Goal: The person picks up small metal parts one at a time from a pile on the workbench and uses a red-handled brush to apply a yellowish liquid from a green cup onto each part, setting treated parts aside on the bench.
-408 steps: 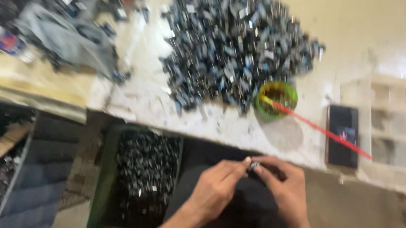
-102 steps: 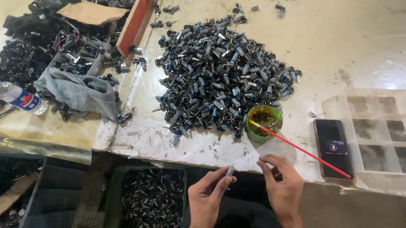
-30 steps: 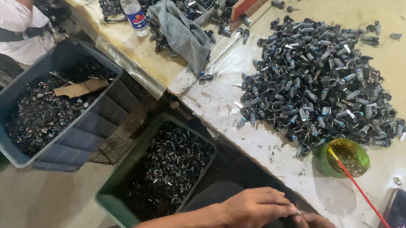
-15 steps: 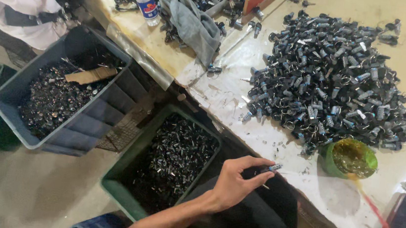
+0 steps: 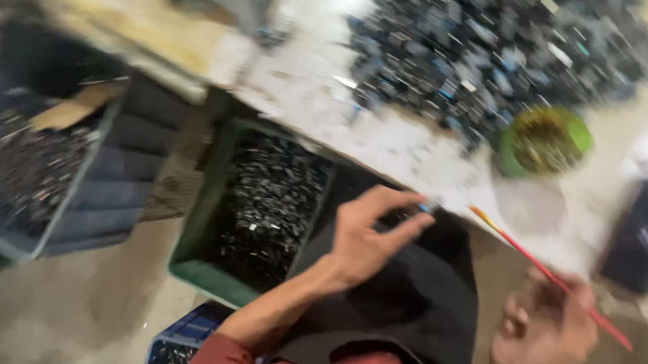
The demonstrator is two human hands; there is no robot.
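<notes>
The picture is blurred by motion. My left hand is raised over my lap and pinches a small dark metal part between thumb and fingertips, beside the green crate full of such parts. My right hand at the lower right holds a thin red brush, its tip pointing up and left toward the table edge. A small green bowl stands on the table next to the big heap of dark metal parts.
A dark phone lies on the table at the right. A blue-grey crate of parts stands on the floor at the left, with a piece of cardboard in it. A blue crate corner shows below my arm.
The view swung right and blurred. My left hand still pinches the small part; my right hand, mostly out of frame before, has come into view holding the red brush.
</notes>
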